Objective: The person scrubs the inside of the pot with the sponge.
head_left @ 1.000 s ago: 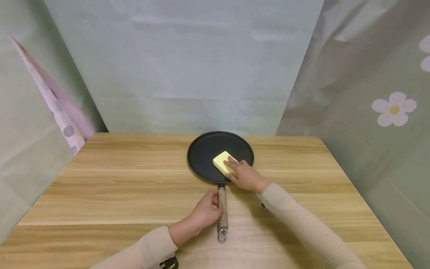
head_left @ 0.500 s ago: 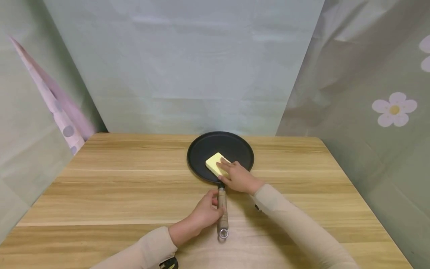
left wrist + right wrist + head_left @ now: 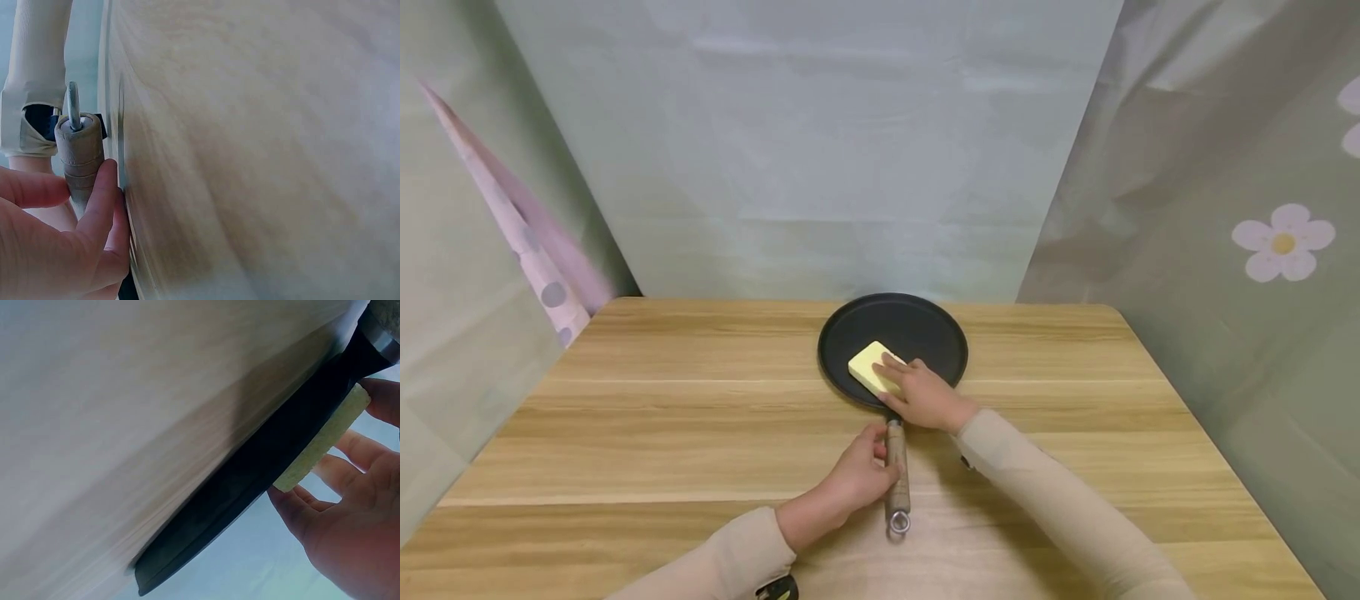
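A round black flat pan (image 3: 917,329) lies on the wooden table, its wooden handle (image 3: 897,454) pointing toward me. My left hand (image 3: 853,473) grips that handle between thumb and fingers; in the left wrist view the handle's end (image 3: 80,140) with its metal ring sticks out past the fingertips. On the pan's surface, left of centre and near the handle side, sits a pale yellow sponge (image 3: 867,364). My right hand (image 3: 925,398) holds it from above, fingers spread over it. In the right wrist view, digits clasp both ends of the sponge (image 3: 322,440) against the pan.
Light wood tabletop (image 3: 662,417) stretches to both sides of the pan. The pan's far rim lies near the table's back edge. Behind hangs a pale grey-green cloth (image 3: 850,150), and a flower-patterned cloth (image 3: 1195,208) covers the right side.
The right hand has slid the sponge leftward across the pan, fast at first and then less. My left hand stays on the handle, and the pan has not moved.
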The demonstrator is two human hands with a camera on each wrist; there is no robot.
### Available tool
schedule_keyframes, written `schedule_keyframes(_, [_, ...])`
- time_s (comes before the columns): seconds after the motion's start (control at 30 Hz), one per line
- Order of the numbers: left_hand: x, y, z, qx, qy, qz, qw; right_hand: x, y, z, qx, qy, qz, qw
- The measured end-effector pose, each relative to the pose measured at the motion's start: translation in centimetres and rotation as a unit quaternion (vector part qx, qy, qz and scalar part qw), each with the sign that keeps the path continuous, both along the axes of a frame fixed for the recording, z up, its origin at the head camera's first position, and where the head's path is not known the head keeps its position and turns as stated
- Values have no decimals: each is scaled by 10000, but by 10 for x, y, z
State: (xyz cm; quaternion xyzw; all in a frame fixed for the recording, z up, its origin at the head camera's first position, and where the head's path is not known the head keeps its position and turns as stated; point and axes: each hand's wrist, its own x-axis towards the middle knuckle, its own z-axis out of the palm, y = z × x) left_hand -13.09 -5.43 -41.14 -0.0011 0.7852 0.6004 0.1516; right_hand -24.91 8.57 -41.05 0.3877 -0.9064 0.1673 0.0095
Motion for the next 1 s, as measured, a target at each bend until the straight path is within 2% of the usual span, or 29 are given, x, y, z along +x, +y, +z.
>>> schedule_keyframes(0.37, [2,0,4,135,57,3,9999,-2,-16,0,18,-108,-14,9999])
schedule_keyframes(0.67, [2,2,2,155,104,3,9998,-7,-18,2,107,-168,-145,9997])
schedule_keyframes(0.83, [2,3,0,231,16,29,9997,-9,-14,9,-59,-213,-235,9995])
schedule_keyframes(1.0, [2,2,0,284,0,74,9996,-16,-3,20,-244,-144,-541,9981])
